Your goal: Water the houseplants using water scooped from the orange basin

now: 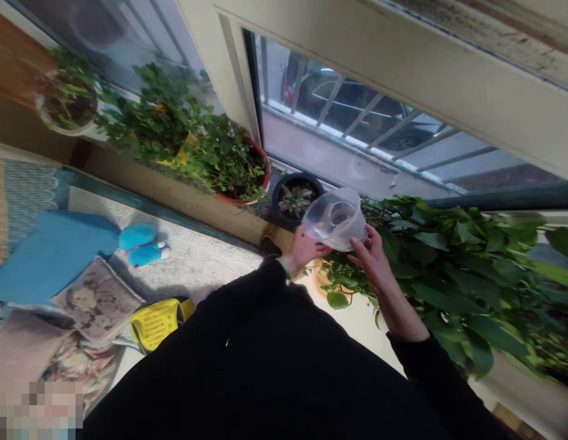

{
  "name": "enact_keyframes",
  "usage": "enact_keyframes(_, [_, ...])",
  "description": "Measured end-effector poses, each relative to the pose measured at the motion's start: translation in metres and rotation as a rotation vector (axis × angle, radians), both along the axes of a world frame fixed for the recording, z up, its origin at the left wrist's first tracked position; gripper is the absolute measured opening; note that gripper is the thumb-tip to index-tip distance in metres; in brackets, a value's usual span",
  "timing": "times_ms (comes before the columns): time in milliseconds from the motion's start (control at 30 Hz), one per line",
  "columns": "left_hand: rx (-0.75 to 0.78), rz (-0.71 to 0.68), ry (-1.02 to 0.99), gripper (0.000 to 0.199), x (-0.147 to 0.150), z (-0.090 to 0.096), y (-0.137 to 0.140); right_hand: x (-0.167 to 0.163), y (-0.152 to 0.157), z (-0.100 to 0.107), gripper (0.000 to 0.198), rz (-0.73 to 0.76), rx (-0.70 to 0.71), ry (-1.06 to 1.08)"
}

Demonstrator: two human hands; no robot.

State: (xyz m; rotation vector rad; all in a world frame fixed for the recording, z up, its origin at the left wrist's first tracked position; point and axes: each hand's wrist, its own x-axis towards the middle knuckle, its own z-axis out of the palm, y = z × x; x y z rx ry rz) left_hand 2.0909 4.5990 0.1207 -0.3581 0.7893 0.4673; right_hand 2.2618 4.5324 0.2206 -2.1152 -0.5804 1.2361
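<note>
Between my two hands is a clear plastic bowl (321, 211), tilted on its side in front of the window sill. The fingers of my left hand (302, 249) are closed at its lower left edge. My right hand (374, 258) grips its lower right side with thumb and fingers. Just behind the bowl, a dark round pot (278, 206) holds a small spiky succulent (297, 198). Large green leaves (428, 238) come close to my right hand. Below the bowl, an orange pot (321, 281) is partly covered by foliage.
A barred window (339, 116) stands behind the sill. To the left are a reddish pot (267, 177) of leafy plants and a white pot (66, 129). Lower left lie a blue plush toy (140, 244), a yellow bag (158, 324), a patterned cushion (98, 299) and a blue cloth (55, 250).
</note>
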Motion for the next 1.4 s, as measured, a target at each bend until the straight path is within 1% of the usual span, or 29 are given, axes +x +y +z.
enact_keyframes(133, [0.027, -0.003, -0.01, 0.068, -0.001, -0.001, 0.002, 0.001, 0.003, 0.001, 0.109, 0.004, -0.002, -0.014])
enact_keyframes(267, [0.001, 0.015, -0.011, 0.069, 0.0, -0.001, 0.006, 0.002, 0.008, 0.001, 0.109, 0.013, 0.015, -0.019])
enact_keyframes(533, [0.037, 0.019, -0.009, 0.065, 0.005, -0.006, 0.014, 0.006, 0.018, -0.002, 0.106, 0.003, 0.029, -0.01])
enact_keyframes(667, [0.019, 0.026, -0.026, 0.067, 0.007, -0.008, 0.02, 0.01, 0.022, -0.003, 0.106, 0.025, 0.021, 0.006])
enact_keyframes(800, [-0.001, 0.033, -0.029, 0.065, 0.009, -0.008, 0.023, 0.008, 0.026, -0.004, 0.104, 0.014, 0.039, -0.047])
enact_keyframes(1000, [0.019, 0.034, -0.032, 0.066, 0.011, -0.01, 0.026, 0.005, 0.032, -0.003, 0.114, -0.007, 0.053, -0.072])
enact_keyframes(1133, [0.002, 0.052, -0.04, 0.068, 0.009, -0.011, 0.028, 0.003, 0.033, -0.002, 0.11, -0.003, 0.069, -0.057])
enact_keyframes(1400, [0.003, 0.027, -0.071, 0.068, 0.005, -0.014, 0.025, -0.001, 0.029, 0.005, 0.105, -0.016, 0.061, 0.003])
